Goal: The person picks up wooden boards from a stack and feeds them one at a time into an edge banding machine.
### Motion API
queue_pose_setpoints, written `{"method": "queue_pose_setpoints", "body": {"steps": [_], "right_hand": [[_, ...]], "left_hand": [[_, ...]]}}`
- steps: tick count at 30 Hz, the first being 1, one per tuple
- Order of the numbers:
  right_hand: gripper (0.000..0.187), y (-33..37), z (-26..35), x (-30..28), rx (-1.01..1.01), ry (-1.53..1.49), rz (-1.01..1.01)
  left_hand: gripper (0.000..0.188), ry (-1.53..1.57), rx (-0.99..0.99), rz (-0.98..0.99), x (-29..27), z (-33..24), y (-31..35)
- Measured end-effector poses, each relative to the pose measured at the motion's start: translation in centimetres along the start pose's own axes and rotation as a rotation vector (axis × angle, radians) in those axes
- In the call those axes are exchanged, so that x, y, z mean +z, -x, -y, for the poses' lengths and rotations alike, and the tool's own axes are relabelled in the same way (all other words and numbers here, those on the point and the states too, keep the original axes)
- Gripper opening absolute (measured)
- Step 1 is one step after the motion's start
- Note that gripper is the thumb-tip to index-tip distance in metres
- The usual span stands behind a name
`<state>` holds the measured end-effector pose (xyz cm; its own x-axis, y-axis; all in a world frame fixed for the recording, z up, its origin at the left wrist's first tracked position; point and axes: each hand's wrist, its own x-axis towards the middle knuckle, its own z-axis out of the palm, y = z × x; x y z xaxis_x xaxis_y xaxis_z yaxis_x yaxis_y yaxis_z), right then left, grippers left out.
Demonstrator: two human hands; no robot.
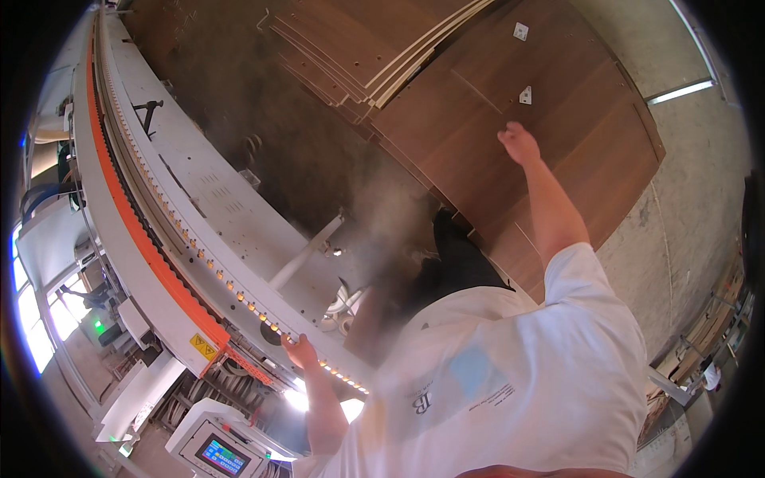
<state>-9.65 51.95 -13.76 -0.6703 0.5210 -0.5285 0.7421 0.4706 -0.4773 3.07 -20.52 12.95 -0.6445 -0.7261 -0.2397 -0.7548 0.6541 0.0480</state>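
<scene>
My left hand (300, 353) is at the edge of the roller rail (231, 284) on a long edge-banding-type machine, its fingers curled over the rail. Small yellowish rollers line that rail on both sides of the hand. Out over a stack of brown wood-grain panels (446, 119), my right hand (520, 145) is held with loosely bent fingers and nothing visible in it. Just beyond its fingertips, a small white label (525, 95) lies on the top panel. A second white label (520, 32) is farther off.
An orange guard strip (147, 247) runs along the curved-looking machine, with a control screen (223, 456) at its near end. More brown panels (358, 40) are stacked unevenly at the far side. A white support arm (307, 251) juts out from the machine above the dark floor.
</scene>
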Motion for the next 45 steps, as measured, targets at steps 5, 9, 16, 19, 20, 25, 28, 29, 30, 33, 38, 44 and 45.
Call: {"method": "queue_pose_setpoints", "body": {"steps": [5,9,16,19,20,25,28,29,30,33,38,44,45], "right_hand": [[0.067,-5.3,4.0,-2.9,0.098,0.118,0.002],[0.057,-5.1,7.3,-5.0,0.230,0.240,0.021],[0.049,-0.8,4.0,-3.5,0.219,0.247,-0.019],[0.044,5.5,1.1,-1.5,0.217,0.183,-0.003],[0.043,7.8,-0.9,-0.2,0.157,0.177,-0.028],[0.044,16.8,-10.4,7.1,0.296,-0.060,-0.229],[0.050,17.7,-13.6,9.1,0.658,-0.549,-0.355],[0.052,17.8,-14.2,9.5,0.788,-0.745,-0.357],[0.055,17.7,-14.1,9.2,0.803,-0.823,-0.272],[0.065,17.5,-14.2,7.3,0.847,-0.981,-0.029],[0.065,19.2,-11.6,6.2,0.781,-0.906,0.042],[0.049,19.0,-7.3,6.3,0.499,-1.001,0.054],[0.048,18.7,-5.8,6.0,0.437,-0.900,0.020]], "left_hand": [[0.073,-0.023,0.014,-0.043,1.3,0.8,-0.8],[0.074,-0.052,0.007,-0.036,1.8,0.4,-0.9],[0.076,-0.094,-0.008,-0.033,2.3,0.4,-1.3],[0.078,-0.131,-0.010,-0.035,2.9,1.6,-1.8],[0.079,-0.130,-0.029,-0.028,2.9,1.4,-2.0],[0.078,-0.182,-0.046,-0.031,2.6,1.2,-1.6],[0.078,-0.171,-0.028,-0.046,2.4,0.5,-0.8],[0.078,-0.180,-0.014,-0.054,2.5,0.9,-0.9],[0.077,-0.188,0.001,-0.067,2.7,1.3,-1.1],[0.076,-0.155,0.033,-0.081,2.7,1.5,-0.6],[0.074,-0.050,0.106,-0.117,2.5,2.4,-0.2],[0.073,0.108,0.272,-0.119,2.2,4.3,-0.1],[0.073,0.139,0.296,-0.118,2.1,4.5,0.0]]}}
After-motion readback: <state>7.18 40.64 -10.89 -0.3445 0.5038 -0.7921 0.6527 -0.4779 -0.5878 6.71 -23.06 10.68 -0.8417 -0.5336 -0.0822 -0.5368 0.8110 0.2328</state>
